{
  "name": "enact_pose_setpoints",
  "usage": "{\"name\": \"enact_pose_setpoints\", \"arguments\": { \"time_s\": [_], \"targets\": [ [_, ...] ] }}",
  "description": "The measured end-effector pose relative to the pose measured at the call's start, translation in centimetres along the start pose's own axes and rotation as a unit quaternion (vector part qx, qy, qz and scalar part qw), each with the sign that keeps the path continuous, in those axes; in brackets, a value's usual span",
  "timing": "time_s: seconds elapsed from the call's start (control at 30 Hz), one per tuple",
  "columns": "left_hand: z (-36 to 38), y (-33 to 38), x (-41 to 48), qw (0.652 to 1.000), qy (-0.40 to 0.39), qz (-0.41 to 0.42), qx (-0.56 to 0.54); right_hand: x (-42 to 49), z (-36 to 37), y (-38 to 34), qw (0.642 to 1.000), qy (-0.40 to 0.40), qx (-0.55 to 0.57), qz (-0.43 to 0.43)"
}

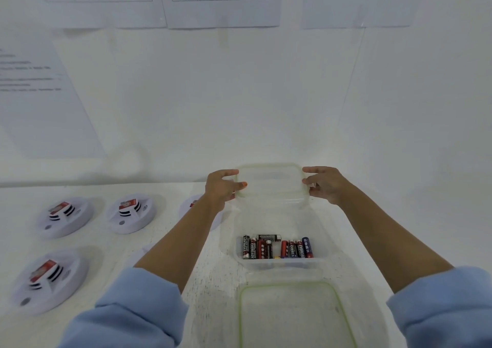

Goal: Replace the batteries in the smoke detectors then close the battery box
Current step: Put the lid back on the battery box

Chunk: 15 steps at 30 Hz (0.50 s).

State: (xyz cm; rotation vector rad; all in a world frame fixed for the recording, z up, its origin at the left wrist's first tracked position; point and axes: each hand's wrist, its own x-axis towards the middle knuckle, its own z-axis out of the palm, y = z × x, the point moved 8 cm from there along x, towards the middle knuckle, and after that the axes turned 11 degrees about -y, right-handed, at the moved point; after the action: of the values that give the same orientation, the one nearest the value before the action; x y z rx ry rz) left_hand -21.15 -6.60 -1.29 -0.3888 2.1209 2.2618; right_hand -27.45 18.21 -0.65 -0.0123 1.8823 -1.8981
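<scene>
I had the clear rectangular plastic lid with the pale green rim (270,182) caught between both hands. The left hand (222,187) was pinching its left short end and the right hand (323,185) its right short end, fingers curled over the edge. It hung above the far end of the clear plastic battery box (279,264), which sat open on the white table (159,241) with the red, black and blue batteries (277,249) lying along its near wall.

What mattered was that the lid's long axis ran left to right, the same way as the box, so by my reckoning it needed no turning, only bringing toward me and down. Neither hand was nearer. A second green-rimmed clear plastic piece (292,318) lay just this side of the box, and I could not tell which piece fitted. The white round smoke detectors (64,217) sat well off to the left.
</scene>
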Motion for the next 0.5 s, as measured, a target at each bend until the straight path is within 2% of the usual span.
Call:
{"name": "enact_pose_setpoints", "arguments": {
  "time_s": [0.2,0.5],
  "targets": [
    [0.02,0.08,-0.09,1.000,-0.018,-0.002,0.005,-0.10,-0.20,0.38,0.999,-0.007,0.046,0.010],
    [-0.83,-0.37,-0.30,1.000,-0.012,-0.018,0.005,-0.54,-0.06,-0.10,0.999,0.012,-0.003,0.030]
  ]
}}
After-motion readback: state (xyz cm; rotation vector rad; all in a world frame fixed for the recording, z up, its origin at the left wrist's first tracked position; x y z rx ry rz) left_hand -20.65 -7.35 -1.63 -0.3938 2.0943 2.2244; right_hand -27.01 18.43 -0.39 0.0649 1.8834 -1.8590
